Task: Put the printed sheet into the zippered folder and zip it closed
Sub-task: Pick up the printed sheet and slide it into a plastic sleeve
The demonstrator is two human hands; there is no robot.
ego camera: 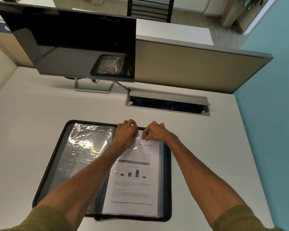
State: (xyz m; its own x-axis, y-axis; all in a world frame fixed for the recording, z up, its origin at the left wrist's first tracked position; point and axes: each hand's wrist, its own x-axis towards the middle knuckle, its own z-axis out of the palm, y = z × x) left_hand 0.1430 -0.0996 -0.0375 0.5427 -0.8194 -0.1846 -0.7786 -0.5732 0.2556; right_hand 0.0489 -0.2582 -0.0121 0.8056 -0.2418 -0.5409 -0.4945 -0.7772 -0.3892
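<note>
- Sheet point(133, 185): it lies on the right half of the open folder point(45, 172), inside a clear sleeve point(88, 147) as far as you can tell, its bar chart facing up.
- Folder: it lies flat on the desk point(32, 124) in front of the monitor point(70, 45), zipper undone.
- Your left hand point(125, 134) is curled at the sheet's top edge, fingers bent down; what they grip is hidden.
- Your right hand point(154, 131) sits just beside it, fingertips pinched at the same top edge, on sheet or sleeve, you cannot tell which.
- A cable tray point(167, 104) stands open behind the folder.
</note>
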